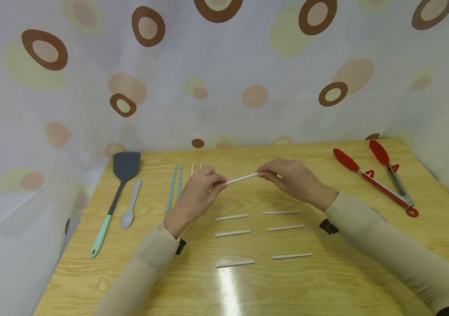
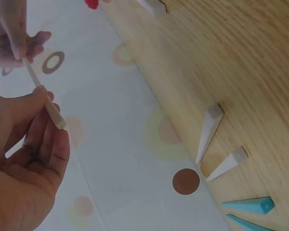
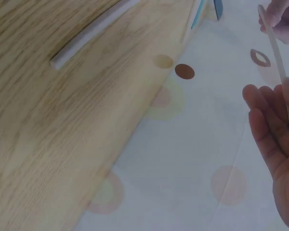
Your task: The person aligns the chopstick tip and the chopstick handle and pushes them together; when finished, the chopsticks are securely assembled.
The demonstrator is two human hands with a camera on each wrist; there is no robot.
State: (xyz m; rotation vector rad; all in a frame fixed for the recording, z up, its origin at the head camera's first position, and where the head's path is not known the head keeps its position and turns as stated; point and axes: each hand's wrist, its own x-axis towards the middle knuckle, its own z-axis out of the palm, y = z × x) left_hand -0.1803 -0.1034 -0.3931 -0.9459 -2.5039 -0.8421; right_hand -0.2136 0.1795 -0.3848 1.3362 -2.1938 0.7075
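Note:
A thin, pale white stick (image 1: 242, 178) is held up above the table, slightly tilted with its right end higher. My left hand (image 1: 198, 193) pinches its left end between thumb and fingers. At the other end, the thumb and fingers of my right hand (image 1: 297, 181) pinch it. The left wrist view also shows this stick (image 2: 33, 74), squared off at the near end, and the right wrist view shows the stick (image 3: 278, 57) crossing the right fingers. Below the hands, several similar white sticks (image 1: 232, 233) lie in two columns on the wood table (image 1: 327, 285).
A grey spatula (image 1: 127, 166) with a mint handle and a grey spoon (image 1: 127, 218) lie at left. Blue chopsticks (image 1: 171, 188) and pale chopsticks (image 2: 211, 127) lie behind my left hand. Red tongs (image 1: 384, 192) lie spread at right. A patterned curtain (image 1: 224, 66) hangs behind the table.

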